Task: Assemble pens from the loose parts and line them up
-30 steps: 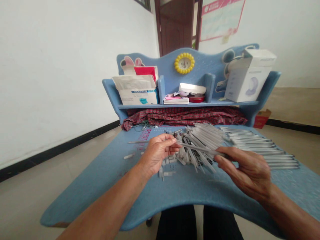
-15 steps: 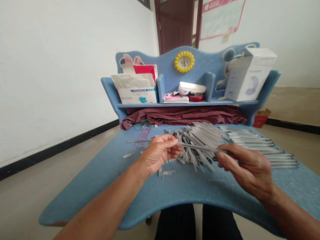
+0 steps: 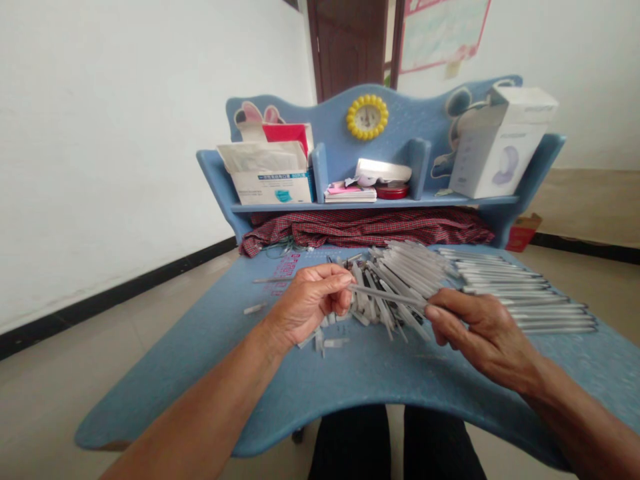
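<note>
Between my two hands a thin translucent pen [image 3: 387, 294] is stretched out sideways, slightly blurred. My left hand [image 3: 320, 293] pinches its left end between thumb and fingertips, the other fingers curled. Around its right end my right hand [image 3: 475, 327] is closed, hiding that tip. Just behind the pen lies a loose heap of pen parts [image 3: 367, 310], clear and dark. A fanned pile of clear pen barrels [image 3: 413, 267] is beyond it. To the right, a row of pens [image 3: 525, 293] with dark ends lies side by side. Small clear pen caps [image 3: 335, 343] are scattered near my left hand.
The blue desk [image 3: 200, 373] has a curved front edge. At its back a checked cloth [image 3: 370, 229] lies bunched under a shelf holding a mask box [image 3: 273, 187], a white box [image 3: 500, 147] and a red tin [image 3: 393, 191]. A thin rod [image 3: 273, 280] lies left.
My right hand has shifted slightly left, and the fingers of my left hand have curled in more. The pen is still held between both hands. The view has tilted a little.
</note>
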A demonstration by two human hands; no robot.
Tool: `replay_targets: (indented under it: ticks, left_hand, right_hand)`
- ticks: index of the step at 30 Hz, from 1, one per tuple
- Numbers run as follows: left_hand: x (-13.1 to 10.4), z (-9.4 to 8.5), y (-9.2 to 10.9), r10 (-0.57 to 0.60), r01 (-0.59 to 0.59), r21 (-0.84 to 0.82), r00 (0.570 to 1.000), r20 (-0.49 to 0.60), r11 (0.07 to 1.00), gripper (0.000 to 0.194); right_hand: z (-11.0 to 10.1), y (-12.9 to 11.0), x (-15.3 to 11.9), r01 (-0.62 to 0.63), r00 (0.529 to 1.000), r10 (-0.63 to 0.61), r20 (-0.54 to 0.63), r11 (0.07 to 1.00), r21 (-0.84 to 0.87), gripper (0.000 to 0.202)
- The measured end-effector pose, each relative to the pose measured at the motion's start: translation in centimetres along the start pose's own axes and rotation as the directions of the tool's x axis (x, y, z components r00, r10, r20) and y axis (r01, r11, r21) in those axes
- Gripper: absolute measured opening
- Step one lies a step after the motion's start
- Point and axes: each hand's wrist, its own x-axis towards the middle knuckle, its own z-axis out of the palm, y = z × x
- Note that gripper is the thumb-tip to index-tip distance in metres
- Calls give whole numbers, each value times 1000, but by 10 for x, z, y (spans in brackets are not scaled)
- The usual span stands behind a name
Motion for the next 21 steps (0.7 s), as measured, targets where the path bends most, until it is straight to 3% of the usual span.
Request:
replay_targets:
  ticks: [15,21]
  left_hand:
    - [-3,5,-2,24,-21,50,999,-41,999,11]
    - [-5,8,-2,66,-62,67,995,-71,996,14]
  right_hand:
    - [13,1,-1,128,986,-147,-82,971,-204,33]
    - [20,2,-2,131,985,-149,-90,975,-178,34]
